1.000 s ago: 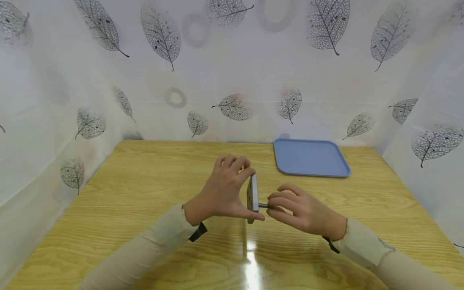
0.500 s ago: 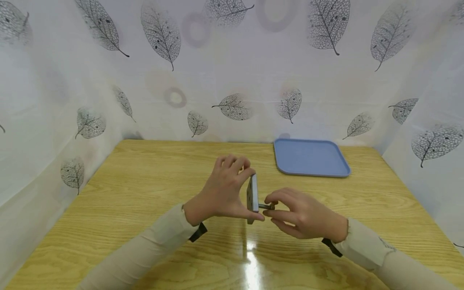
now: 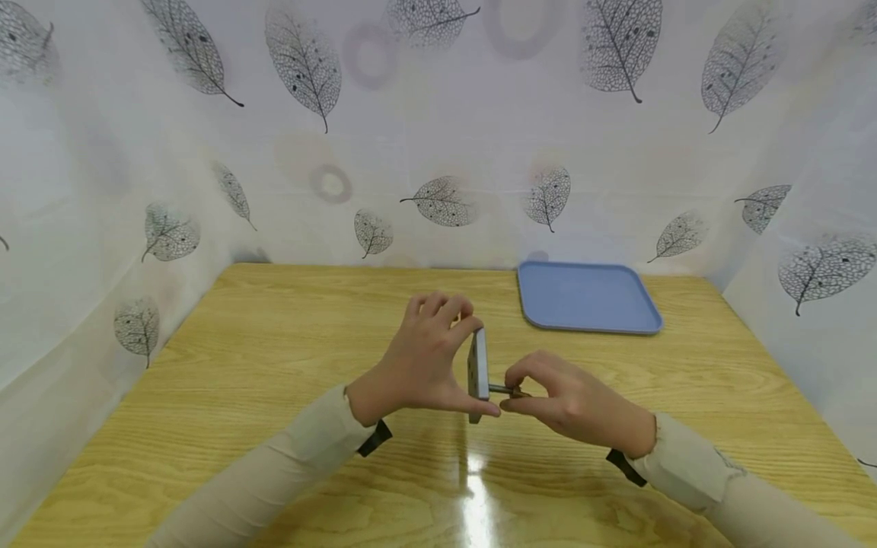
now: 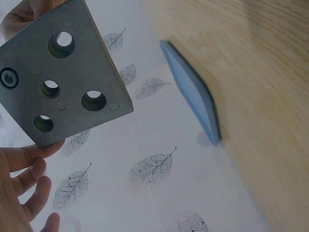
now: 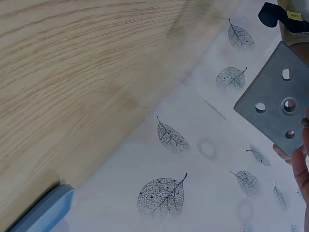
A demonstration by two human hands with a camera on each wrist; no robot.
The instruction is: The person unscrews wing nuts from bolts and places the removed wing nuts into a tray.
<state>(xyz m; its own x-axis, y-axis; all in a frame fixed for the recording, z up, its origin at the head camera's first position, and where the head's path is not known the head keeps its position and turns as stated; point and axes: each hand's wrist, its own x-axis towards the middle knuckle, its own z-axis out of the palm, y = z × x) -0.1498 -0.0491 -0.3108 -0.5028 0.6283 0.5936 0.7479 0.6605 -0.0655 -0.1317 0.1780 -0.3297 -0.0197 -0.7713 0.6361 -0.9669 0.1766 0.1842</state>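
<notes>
My left hand [image 3: 425, 364] holds a thick grey metal plate [image 3: 479, 365] on edge by its upper and lower ends, thumb below. Several round holes pass through the plate [image 4: 72, 75], one of them threaded. A socket-like round end [image 4: 8, 78] fills a hole near its left edge. From the right face sticks a thin metal bolt [image 3: 499, 389]. My right hand [image 3: 578, 399] pinches a small brownish piece [image 3: 521, 393] at the bolt's outer end between thumb and forefinger. The fingers partly hide this piece, and its kind cannot be made out.
A blue tray [image 3: 589, 298] lies at the back right of the wooden table [image 3: 308, 327]. A pale leaf-patterned curtain [image 3: 466, 137] stands behind the table and along both sides.
My right hand's fingers have shifted their grip at the bolt's end, curling in and moving slightly right. More of the brownish piece shows now. The left hand and plate have stayed put.
</notes>
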